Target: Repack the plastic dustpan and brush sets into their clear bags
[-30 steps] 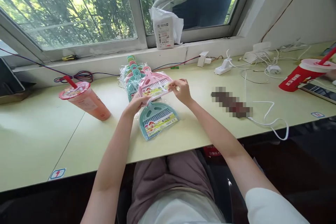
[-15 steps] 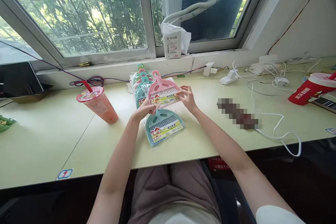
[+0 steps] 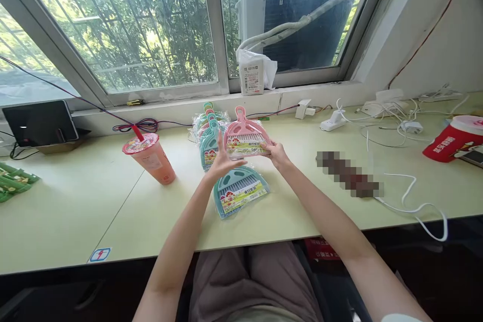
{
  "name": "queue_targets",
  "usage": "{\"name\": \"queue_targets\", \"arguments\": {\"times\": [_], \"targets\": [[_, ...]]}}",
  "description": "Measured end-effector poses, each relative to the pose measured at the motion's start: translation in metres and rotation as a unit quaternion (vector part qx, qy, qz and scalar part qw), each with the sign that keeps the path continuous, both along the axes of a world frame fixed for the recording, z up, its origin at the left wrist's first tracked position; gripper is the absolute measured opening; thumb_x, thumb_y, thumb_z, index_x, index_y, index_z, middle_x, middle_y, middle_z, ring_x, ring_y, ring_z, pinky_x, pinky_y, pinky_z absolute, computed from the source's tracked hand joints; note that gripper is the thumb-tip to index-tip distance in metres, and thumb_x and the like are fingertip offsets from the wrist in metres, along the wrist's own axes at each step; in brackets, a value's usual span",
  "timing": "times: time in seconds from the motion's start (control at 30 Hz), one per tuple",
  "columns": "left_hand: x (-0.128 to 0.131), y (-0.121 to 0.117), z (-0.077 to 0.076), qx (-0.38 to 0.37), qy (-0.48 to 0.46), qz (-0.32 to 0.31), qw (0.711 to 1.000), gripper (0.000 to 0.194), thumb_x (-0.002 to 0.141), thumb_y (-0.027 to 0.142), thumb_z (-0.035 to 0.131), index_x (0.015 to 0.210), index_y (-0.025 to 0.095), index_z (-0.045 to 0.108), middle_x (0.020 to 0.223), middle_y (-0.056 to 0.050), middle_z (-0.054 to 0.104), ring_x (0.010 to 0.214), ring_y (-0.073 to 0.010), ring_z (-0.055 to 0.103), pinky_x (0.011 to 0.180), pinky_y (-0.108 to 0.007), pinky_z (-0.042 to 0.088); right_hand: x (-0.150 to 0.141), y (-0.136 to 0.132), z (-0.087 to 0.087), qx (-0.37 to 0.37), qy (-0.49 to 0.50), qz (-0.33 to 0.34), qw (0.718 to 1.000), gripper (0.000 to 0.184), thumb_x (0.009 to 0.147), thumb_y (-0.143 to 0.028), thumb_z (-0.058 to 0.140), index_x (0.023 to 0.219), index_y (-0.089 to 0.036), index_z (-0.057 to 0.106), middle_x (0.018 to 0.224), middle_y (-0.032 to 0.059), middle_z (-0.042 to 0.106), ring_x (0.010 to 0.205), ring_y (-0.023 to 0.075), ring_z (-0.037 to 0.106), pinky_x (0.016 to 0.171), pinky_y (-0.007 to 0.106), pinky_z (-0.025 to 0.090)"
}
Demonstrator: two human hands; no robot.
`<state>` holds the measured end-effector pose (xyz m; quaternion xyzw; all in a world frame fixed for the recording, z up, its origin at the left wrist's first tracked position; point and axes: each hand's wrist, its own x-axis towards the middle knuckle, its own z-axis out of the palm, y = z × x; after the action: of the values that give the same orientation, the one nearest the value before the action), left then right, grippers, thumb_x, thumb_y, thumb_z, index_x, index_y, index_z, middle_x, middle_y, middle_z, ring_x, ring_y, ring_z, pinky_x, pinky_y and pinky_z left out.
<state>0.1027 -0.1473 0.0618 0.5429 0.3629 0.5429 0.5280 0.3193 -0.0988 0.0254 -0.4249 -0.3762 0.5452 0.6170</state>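
A pink dustpan and brush set [image 3: 246, 137] in clear wrap is held up by my right hand [image 3: 276, 154], whose fingers pinch its lower right corner. At its left side is my left hand [image 3: 223, 161], open with thumb and fingers spread; whether it touches the wrap I cannot tell. Below the pink set, a blue-green dustpan and brush set [image 3: 241, 192] in clear wrap lies flat on the table. Behind my left hand stands a row of wrapped dustpan sets [image 3: 210, 137], green, pink and blue-green, partly hidden by the hand and the pink set.
An orange drink cup [image 3: 154, 161] with a red straw stands left on the table [image 3: 181, 211]. Behind it are a tablet [image 3: 41, 123] and coiled cables [image 3: 141, 126]. A red cup [image 3: 449, 143], white plugs [image 3: 332, 121] and cables lie right. A tissue pack [image 3: 252, 78] stands on the sill.
My left hand has loosened from the pink set's left edge and spread its fingers. My right hand still holds the right corner. The camera view has shifted slightly.
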Motion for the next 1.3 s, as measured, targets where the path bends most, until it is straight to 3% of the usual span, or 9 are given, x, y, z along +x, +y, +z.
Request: {"name": "queue_targets", "arguments": {"times": [0.07,0.2,0.33,0.53,0.67,0.83,1.03,1.17,1.3], "targets": [[0.002,0.0,-0.002,0.044,0.052,0.023,0.997,0.104,0.061,0.027,0.086,0.148,0.032,0.03,0.147,-0.013,0.042,0.131,-0.0293,0.045,0.087,-0.028,0.05,-0.002,-0.002,0.002,-0.004,-0.001,0.001,1.0,0.036,0.057,-0.026,0.085,0.087,-0.017,0.066,0.088,0.0052,0.074,0.08,0.0206,0.071,0.068,0.033,0.061],[0.002,0.008,-0.009,0.04,0.05,0.106,0.992,0.088,0.072,0.025,0.077,0.147,0.029,0.032,0.125,-0.01,0.06,0.09,-0.0245,0.064,0.061,-0.026,0.051,-0.003,-0.008,0.009,-0.001,-0.016,0.027,1.0,0.043,0.054,-0.028,0.086,0.091,-0.017,0.067,0.091,0.0059,0.074,0.082,0.0225,0.071,0.067,0.034,0.061],[-0.004,0.022,-0.021,0.016,0.052,0.136,0.989,0.076,0.076,0.018,0.07,0.144,0.024,0.037,0.104,-0.008,0.064,0.061,-0.016,0.058,0.048,-0.025,0.046,0.0,-0.011,0.014,0.001,-0.079,0.058,0.995,0.051,0.049,-0.029,0.086,0.095,-0.018,0.067,0.091,0.0063,0.074,0.081,0.023,0.07,0.065,0.034,0.059],[-0.007,0.027,-0.015,-0.03,0.045,0.143,0.988,0.049,0.073,0.013,0.069,0.12,0.021,0.055,0.093,-0.005,0.062,0.067,-0.0185,0.062,0.055,-0.028,0.05,0.01,-0.011,0.028,0.022,-0.183,0.064,0.981,0.045,0.046,-0.031,0.086,0.085,-0.016,0.069,0.088,0.007,0.074,0.077,0.0217,0.068,0.06,0.029,0.054],[-0.006,-0.009,0.014,-0.052,0.009,0.1,0.994,0.053,0.073,0.015,0.071,0.121,0.021,0.048,0.092,-0.005,0.063,0.078,-0.0221,0.066,0.057,-0.027,0.052,0.023,-0.033,0.051,0.047,-0.165,0.1,0.98,0.046,0.046,-0.029,0.088,0.086,-0.014,0.072,0.092,0.0083,0.074,0.083,0.0238,0.069,0.066,0.031,0.056],[-0.016,-0.111,0.039,-0.083,0.068,0.011,0.994,0.069,0.065,0.019,0.078,0.126,0.023,0.046,0.086,-0.003,0.067,0.069,-0.0173,0.064,0.052,-0.02,0.045,0.044,-0.104,0.061,0.006,-0.189,0.185,0.964,0.047,0.051,-0.03,0.088,0.095,-0.018,0.075,0.093,0.0083,0.075,0.087,0.0275,0.07,0.07,0.036,0.059],[-0.002,-0.215,-0.016,-0.098,0.215,0.064,0.97,0.083,0.068,0.029,0.076,0.142,0.033,0.038,0.082,-0.002,0.069,0.061,-0.0193,0.062,0.06,-0.031,0.047,0.064,-0.182,0.033,-0.062,-0.262,0.242,0.932,0.046,0.06,-0.035,0.084,0.103,-0.024,0.074,0.101,0.0074,0.074,0.091,0.0282,0.07,0.073,0.037,0.059],[0.006,-0.212,-0.05,-0.045,0.326,0.123,0.936,0.066,0.069,0.03,0.075,0.131,0.027,0.052,0.112,-0.012,0.066,0.102,-0.0329,0.062,0.089,-0.045,0.046,0.059,-0.18,0.006,-0.01,-0.362,0.193,0.912,0.033,0.067,-0.036,0.077,0.097,-0.024,0.074,0.1,0.0064,0.072,0.091,0.0279,0.069,0.074,0.038,0.058],[-0.008,-0.175,-0.053,0.026,0.392,0.194,0.899,0.053,0.076,0.034,0.069,0.127,0.024,0.055,0.124,-0.015,0.06,0.123,-0.0356,0.046,0.105,-0.054,0.031,0.038,-0.145,-0.022,0.087,-0.418,0.099,0.899,0.033,0.067,-0.034,0.075,0.098,-0.022,0.072,0.12,0.0112,0.06,0.113,0.0303,0.059,0.088,0.041,0.055]]}}
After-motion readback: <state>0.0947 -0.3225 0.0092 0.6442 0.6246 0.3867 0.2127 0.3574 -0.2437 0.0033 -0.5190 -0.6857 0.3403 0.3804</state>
